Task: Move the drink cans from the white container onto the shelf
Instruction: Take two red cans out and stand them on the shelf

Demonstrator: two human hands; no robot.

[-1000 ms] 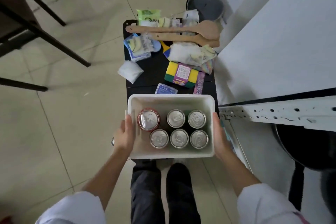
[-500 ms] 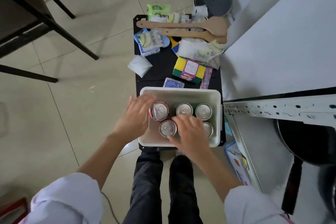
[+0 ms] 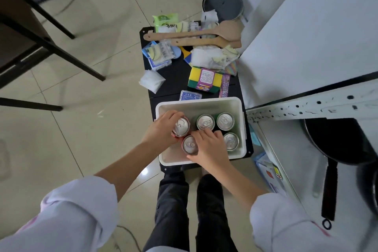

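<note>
The white container [image 3: 241, 122] sits at the near end of a low black table [image 3: 176, 75]. Several silver-topped drink cans stand in it: two at the back [image 3: 205, 122] [image 3: 225, 121] and one at the front right [image 3: 231, 141]. My left hand [image 3: 161, 131] grips the red can [image 3: 181, 127] at the back left, which is tilted. My right hand [image 3: 210, 147] reaches in from the front, thumb and fingers around the front-left can [image 3: 190, 145], and hides the front-middle spot. The white metal shelf [image 3: 306, 106] stands to the right.
Wooden spatulas [image 3: 194, 36], a yellow-green sponge pack [image 3: 205, 76], wipes and small packets crowd the far half of the black table. A grey pot [image 3: 224, 4] stands behind it. A black pan [image 3: 335, 141] lies on the lower shelf. Dark table legs [image 3: 61, 55] cross the left floor.
Both hands left the container's sides and went in among the cans. My left hand closed on the red can and tilted it; my right hand settled on the front row.
</note>
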